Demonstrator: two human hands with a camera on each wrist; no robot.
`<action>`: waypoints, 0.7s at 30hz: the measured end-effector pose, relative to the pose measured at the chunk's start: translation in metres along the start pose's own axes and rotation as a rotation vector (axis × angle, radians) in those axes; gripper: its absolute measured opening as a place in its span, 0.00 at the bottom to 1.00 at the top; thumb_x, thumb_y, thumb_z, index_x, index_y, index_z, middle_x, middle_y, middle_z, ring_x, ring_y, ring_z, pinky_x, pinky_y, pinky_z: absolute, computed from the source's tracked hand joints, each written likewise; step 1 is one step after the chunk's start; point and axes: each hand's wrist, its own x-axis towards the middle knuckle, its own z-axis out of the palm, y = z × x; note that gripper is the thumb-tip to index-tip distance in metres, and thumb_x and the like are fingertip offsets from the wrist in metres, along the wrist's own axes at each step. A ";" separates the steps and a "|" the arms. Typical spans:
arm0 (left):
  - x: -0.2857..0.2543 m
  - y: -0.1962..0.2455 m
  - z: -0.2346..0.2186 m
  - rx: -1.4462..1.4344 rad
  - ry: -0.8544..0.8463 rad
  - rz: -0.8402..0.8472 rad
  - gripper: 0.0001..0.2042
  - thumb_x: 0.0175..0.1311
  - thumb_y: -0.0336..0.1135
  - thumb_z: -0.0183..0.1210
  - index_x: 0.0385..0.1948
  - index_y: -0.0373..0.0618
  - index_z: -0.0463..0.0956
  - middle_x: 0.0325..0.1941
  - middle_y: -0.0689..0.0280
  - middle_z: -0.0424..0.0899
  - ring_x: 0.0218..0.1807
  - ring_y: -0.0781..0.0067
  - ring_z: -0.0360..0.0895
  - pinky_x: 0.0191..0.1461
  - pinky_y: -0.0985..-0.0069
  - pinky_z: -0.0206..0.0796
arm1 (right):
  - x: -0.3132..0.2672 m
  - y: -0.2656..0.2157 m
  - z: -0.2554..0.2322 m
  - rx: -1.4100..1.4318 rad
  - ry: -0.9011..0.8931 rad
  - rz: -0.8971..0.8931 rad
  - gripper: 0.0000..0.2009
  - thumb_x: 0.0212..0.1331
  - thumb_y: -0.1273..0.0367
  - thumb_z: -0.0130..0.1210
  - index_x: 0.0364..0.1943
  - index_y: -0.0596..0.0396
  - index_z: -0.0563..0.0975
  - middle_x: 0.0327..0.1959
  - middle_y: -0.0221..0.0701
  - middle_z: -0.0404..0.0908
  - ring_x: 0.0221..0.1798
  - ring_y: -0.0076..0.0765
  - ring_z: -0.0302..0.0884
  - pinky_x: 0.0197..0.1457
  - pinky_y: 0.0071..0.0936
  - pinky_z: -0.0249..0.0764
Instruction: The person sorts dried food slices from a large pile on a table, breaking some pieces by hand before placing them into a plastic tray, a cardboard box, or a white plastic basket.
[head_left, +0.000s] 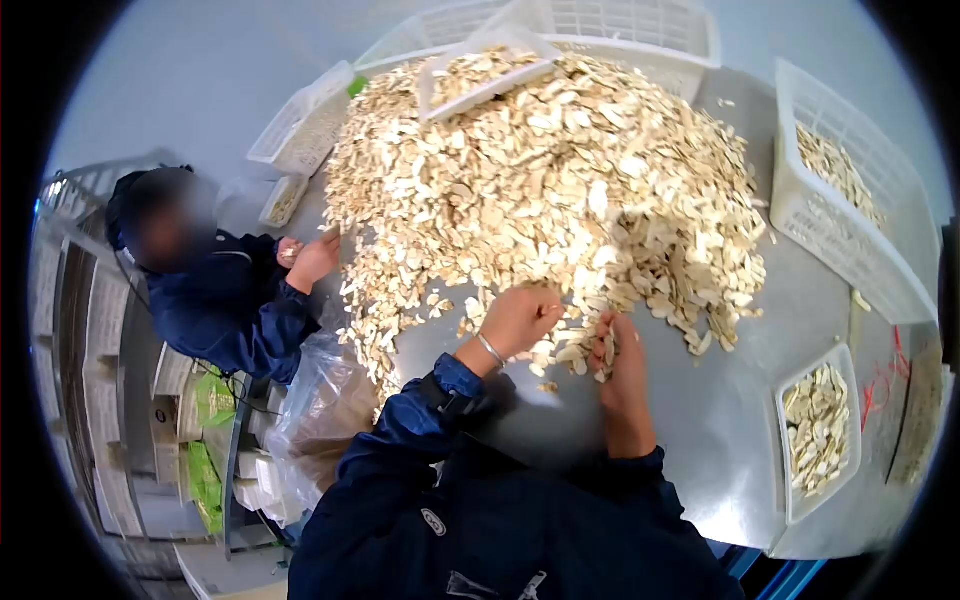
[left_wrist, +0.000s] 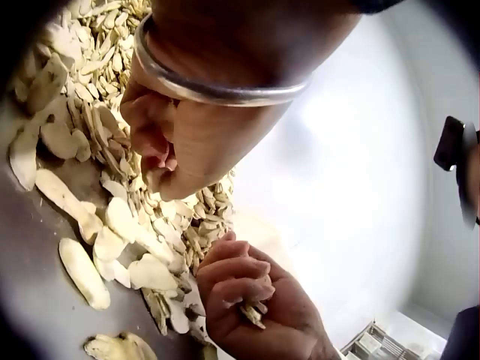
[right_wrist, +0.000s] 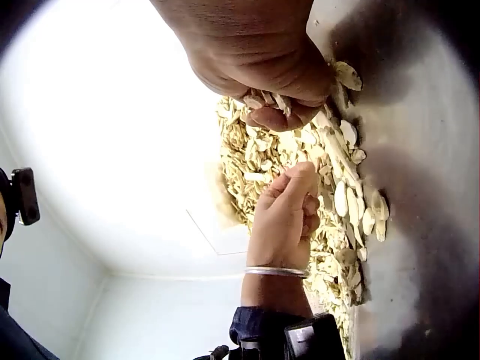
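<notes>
A large heap of pale dried slices (head_left: 560,170) covers the metal table in front of me. My left hand (head_left: 520,320), with a silver bangle at its wrist, is over the heap's near edge. Its fingers are curled and thumb and forefinger meet, with no slice plainly showing between them. To its right, my right hand (head_left: 622,370) holds a few dried slices (right_wrist: 270,100) in its curled fingers; their ends poke out in both wrist views. Loose slices (left_wrist: 82,274) lie on the metal just below the hands.
A white tray of slices (head_left: 787,440) stands at the right, with a white basket (head_left: 850,230) beyond it. A shallow tray (head_left: 490,100) sits on the heap's far side. Another person (head_left: 220,270) handles slices at the left, near a clear plastic bag (head_left: 320,400).
</notes>
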 end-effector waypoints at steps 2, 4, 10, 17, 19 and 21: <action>-0.004 -0.003 -0.011 -0.100 -0.081 -0.073 0.08 0.66 0.37 0.58 0.30 0.44 0.79 0.28 0.60 0.80 0.29 0.56 0.77 0.34 0.67 0.70 | 0.000 0.002 0.003 -0.005 -0.007 0.007 0.09 0.73 0.62 0.50 0.42 0.51 0.73 0.29 0.22 0.73 0.24 0.16 0.67 0.22 0.16 0.63; -0.009 -0.020 -0.012 -0.206 -0.120 -0.017 0.07 0.68 0.37 0.57 0.37 0.45 0.79 0.29 0.63 0.81 0.26 0.66 0.76 0.36 0.70 0.71 | 0.000 0.004 0.001 -0.011 -0.028 -0.012 0.09 0.73 0.61 0.49 0.41 0.51 0.73 0.30 0.22 0.73 0.23 0.16 0.66 0.22 0.15 0.62; 0.030 0.001 -0.089 -0.183 -0.533 -0.003 0.11 0.74 0.38 0.53 0.50 0.46 0.75 0.41 0.64 0.81 0.46 0.76 0.79 0.46 0.77 0.75 | 0.000 0.003 0.003 -0.033 -0.039 -0.008 0.09 0.73 0.61 0.49 0.42 0.51 0.72 0.30 0.23 0.72 0.24 0.16 0.66 0.23 0.15 0.62; 0.080 0.023 -0.201 -0.886 0.429 -0.197 0.11 0.71 0.40 0.54 0.45 0.44 0.76 0.32 0.70 0.81 0.23 0.86 0.63 0.23 0.87 0.55 | -0.005 0.002 0.003 -0.053 -0.007 -0.014 0.10 0.73 0.61 0.50 0.42 0.52 0.73 0.30 0.22 0.72 0.25 0.16 0.66 0.23 0.15 0.61; 0.065 0.003 -0.180 -0.597 0.331 -0.321 0.13 0.72 0.43 0.53 0.48 0.45 0.78 0.35 0.70 0.83 0.24 0.85 0.65 0.26 0.86 0.59 | -0.004 0.001 0.003 -0.036 -0.011 -0.009 0.10 0.73 0.61 0.50 0.43 0.52 0.73 0.31 0.22 0.72 0.25 0.16 0.66 0.23 0.15 0.60; 0.038 -0.041 -0.134 -0.211 0.173 -0.144 0.15 0.70 0.42 0.61 0.51 0.43 0.82 0.37 0.70 0.85 0.37 0.80 0.78 0.46 0.79 0.73 | -0.003 0.004 0.002 -0.022 -0.025 -0.015 0.10 0.73 0.61 0.49 0.43 0.52 0.73 0.31 0.22 0.72 0.25 0.16 0.65 0.23 0.15 0.60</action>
